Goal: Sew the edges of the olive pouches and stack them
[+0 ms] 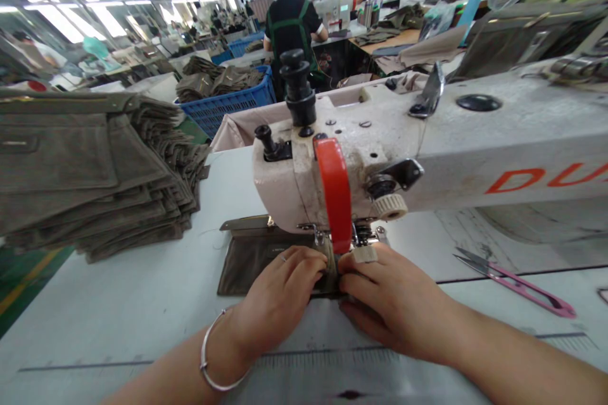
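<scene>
A dark olive fabric panel [251,262] lies flat under the head of a white sewing machine [427,145]. My left hand [285,285], with a silver bangle at the wrist, presses the panel just left of the needle area, fingers bent and closed on it. Close beside it, my right hand [389,297] has its fingers curled on the panel's right part. A red guard [335,193] hangs in front of the needle and hides it. The fabric under both sets of fingertips is partly covered.
Left on the table rises a tall stack of similar fabric pieces [95,171]. Pink thread snips [522,288] lie at the right. Behind the machine stands a blue crate [237,104] of folded pieces. A person [289,25] sits further back, facing away.
</scene>
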The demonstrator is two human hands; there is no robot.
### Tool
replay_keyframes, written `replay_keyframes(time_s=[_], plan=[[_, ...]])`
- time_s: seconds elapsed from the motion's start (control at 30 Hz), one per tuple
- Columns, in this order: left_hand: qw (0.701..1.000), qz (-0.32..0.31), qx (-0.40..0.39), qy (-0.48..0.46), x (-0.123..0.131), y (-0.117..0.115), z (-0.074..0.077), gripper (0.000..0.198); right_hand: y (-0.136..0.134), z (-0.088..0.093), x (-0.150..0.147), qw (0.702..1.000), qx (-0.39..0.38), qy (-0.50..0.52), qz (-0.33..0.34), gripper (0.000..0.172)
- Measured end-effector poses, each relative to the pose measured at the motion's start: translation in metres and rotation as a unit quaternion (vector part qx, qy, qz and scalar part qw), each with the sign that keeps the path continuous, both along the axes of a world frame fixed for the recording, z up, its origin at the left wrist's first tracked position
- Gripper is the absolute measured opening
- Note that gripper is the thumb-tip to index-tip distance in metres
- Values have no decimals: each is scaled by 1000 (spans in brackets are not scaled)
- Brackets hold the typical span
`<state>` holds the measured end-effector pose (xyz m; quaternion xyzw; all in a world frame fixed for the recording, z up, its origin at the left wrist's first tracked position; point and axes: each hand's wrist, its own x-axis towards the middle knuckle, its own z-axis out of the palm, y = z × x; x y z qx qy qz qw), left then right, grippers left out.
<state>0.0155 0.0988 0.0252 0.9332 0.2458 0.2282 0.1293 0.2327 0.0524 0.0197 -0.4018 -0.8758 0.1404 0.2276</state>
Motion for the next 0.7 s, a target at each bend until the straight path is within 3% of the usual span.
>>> replay_keyframes(time_s=[0.2,0.3,0.43,0.5,0.6,0.7], plan=[[998,53,20,-3,0,3,-5,22,8,-14,-7,994,107,-24,-25,15],[998,31,47,-3,-3,5,-7,27,11,-15,-7,994,91,34,-48,18],[998,-12,33,46,-2,1,0,25,13,-2,1,992,62,73,-82,17],[999,1,14,53,1,-2,2,30,10,8,13,988,80,74,-109,16],[998,25,4,54,2,-3,2,33,-2,16,48,971,121,27,-205,18],[998,34,-39,34,1,3,-2,29,-23,4,95,941,101,-87,-310,38]])
